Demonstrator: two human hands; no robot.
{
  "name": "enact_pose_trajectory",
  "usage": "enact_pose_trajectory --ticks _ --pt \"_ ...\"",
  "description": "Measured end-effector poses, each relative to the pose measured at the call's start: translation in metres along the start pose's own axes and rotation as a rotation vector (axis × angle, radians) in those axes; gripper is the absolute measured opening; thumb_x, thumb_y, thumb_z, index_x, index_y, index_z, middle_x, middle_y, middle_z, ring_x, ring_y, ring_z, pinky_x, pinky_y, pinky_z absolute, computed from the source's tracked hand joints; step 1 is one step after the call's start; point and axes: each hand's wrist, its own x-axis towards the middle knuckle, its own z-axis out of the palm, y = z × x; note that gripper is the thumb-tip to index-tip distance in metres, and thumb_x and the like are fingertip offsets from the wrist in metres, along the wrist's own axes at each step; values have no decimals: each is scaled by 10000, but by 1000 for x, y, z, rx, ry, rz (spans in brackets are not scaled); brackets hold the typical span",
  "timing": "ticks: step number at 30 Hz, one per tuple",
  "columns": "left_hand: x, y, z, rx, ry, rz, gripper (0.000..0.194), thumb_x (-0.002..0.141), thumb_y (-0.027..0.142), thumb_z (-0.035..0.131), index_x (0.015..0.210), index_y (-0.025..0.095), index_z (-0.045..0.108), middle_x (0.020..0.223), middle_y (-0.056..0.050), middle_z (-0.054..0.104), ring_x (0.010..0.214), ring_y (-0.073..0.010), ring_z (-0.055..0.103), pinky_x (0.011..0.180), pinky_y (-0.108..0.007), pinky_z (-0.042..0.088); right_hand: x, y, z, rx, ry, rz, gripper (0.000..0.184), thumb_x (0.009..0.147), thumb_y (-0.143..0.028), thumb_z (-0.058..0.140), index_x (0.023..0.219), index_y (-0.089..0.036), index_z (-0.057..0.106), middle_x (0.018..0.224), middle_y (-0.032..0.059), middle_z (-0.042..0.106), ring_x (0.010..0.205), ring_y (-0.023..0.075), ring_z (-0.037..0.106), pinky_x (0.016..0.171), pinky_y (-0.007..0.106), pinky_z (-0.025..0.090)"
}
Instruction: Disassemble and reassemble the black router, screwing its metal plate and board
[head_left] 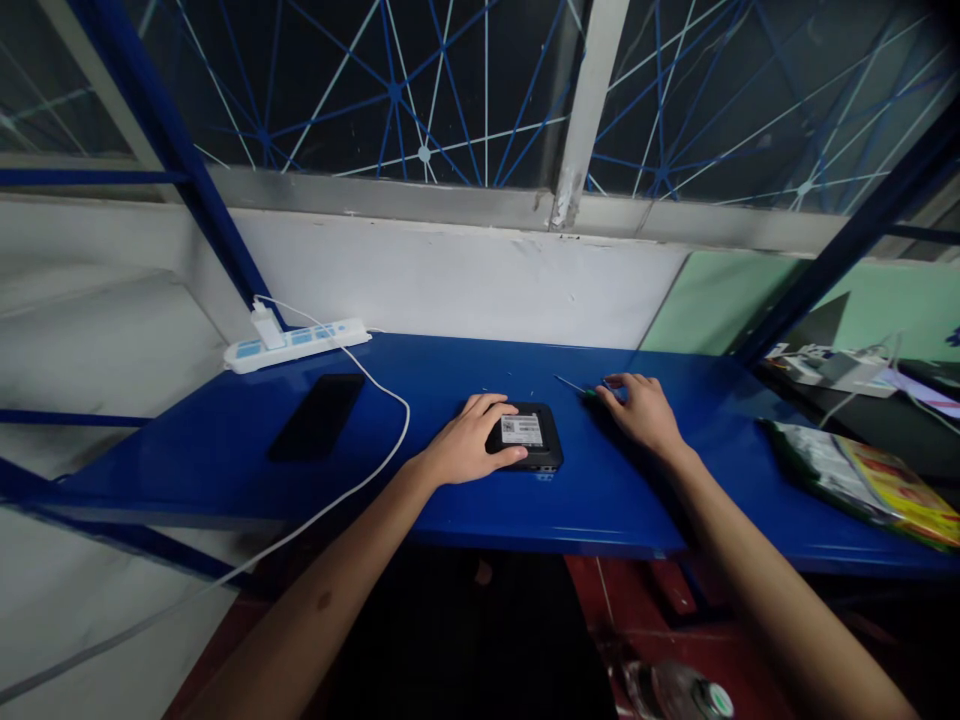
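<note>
A small black box (pixel 531 440) with a white label on top lies on the blue shelf (pixel 420 500). My left hand (pixel 469 440) grips its left side, thumb along the near edge and fingers over the far corner. My right hand (pixel 641 410) rests palm down to the right of the box, fingers curled over a thin screwdriver (pixel 576 386) with a green handle; whether it grips the tool is unclear.
A black phone (pixel 319 415) lies flat at the left. Behind it sits a white power strip (pixel 296 345) with a charger and a white cable (pixel 390 400) trailing off the front edge. Printed packets (pixel 870 480) lie at the right. A bottle (pixel 675 690) stands below.
</note>
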Motion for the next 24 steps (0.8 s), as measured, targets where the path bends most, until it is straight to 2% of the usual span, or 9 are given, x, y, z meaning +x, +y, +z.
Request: enact_pose_trajectory --ticks 6,11,16,20,24 --pt "0 -3 3 6 23 -6 652 878 621 623 1379 230 475 1484 -143 449 1396 -372 386 1062 -593 452 0 2 1 -37 -40 16 479 957 -544 465 1076 -161 727 1000 152 727 984 329 600 889 459 473" --pt "0 -2 3 15 26 -1 623 884 601 631 1361 229 484 1477 -140 454 1390 -362 388 1083 -589 433 -1 -2 1 -73 -63 3 495 930 -579 506 1099 -173 735 1053 157 708 1040 344 578 921 469 472" --pt "0 -1 2 16 20 -6 636 881 603 626 1364 217 480 1475 -142 456 1380 -366 391 1065 -595 447 -1 -4 -1 -106 -75 29 530 956 -582 460 1122 -161 736 1100 187 703 1084 362 585 942 478 459" --pt "0 -1 2 12 20 -5 629 886 611 619 1363 225 483 1465 -139 468 1374 -360 401 1066 -585 449 1 -1 -1 -112 -119 43 589 1030 -521 293 962 -172 762 1013 179 748 991 321 662 940 437 447" --pt "0 -1 3 11 19 -7 608 892 608 611 1361 244 482 1463 -130 473 1379 -360 396 1074 -577 445 0 2 0 -119 -132 121 689 1036 -538 222 814 -167 759 909 206 763 882 310 706 812 386 467"
